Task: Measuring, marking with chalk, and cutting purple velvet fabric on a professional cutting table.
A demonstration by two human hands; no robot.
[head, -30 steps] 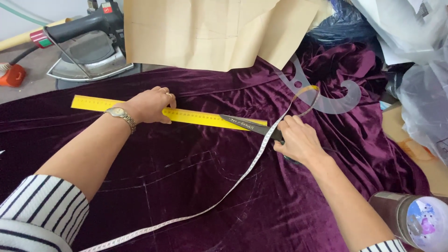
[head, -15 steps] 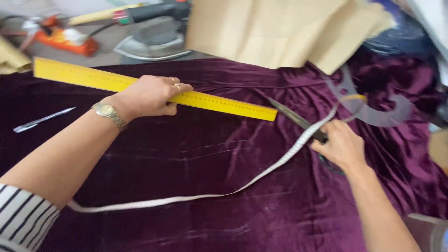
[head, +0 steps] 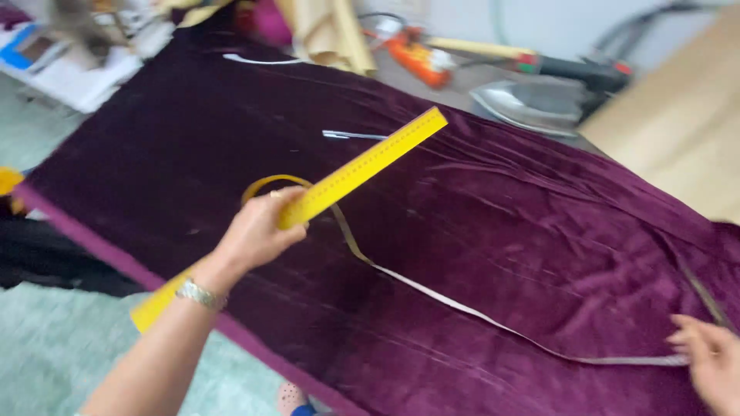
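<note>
Purple velvet cloth [head: 478, 231] covered the table from upper left to lower right of the frame, its near edge running diagonally at lower left. Left hand [head: 258, 231], centre-left, was closed around a long yellow plastic ruler [head: 362, 166], fingers wrapped over its middle; forearm rose from the bottom edge, a metal wristwatch [head: 199, 293] on the wrist. Ruler was lifted clear of the cloth, tilted, one end pointing to upper centre, the other passing under the wrist toward lower left. Right hand [head: 713, 362] sat at the lower right corner, partly cut off by the frame; fingers rested at the end of a white measuring tape [head: 462, 304]. Whether it pinched the tape or only touched it, could not tell. Tape trailed across the cloth from there to a yellowish loop just beside the left hand.

A thin silvery tool [head: 351, 135] lay on the cloth above centre, too blurred to identify. Grey flat iron [head: 532, 104] stood upper right, off the cloth. Orange device [head: 412, 54] at top centre. Tan paper sheet [head: 686, 131] at right edge. No labels were legible.
</note>
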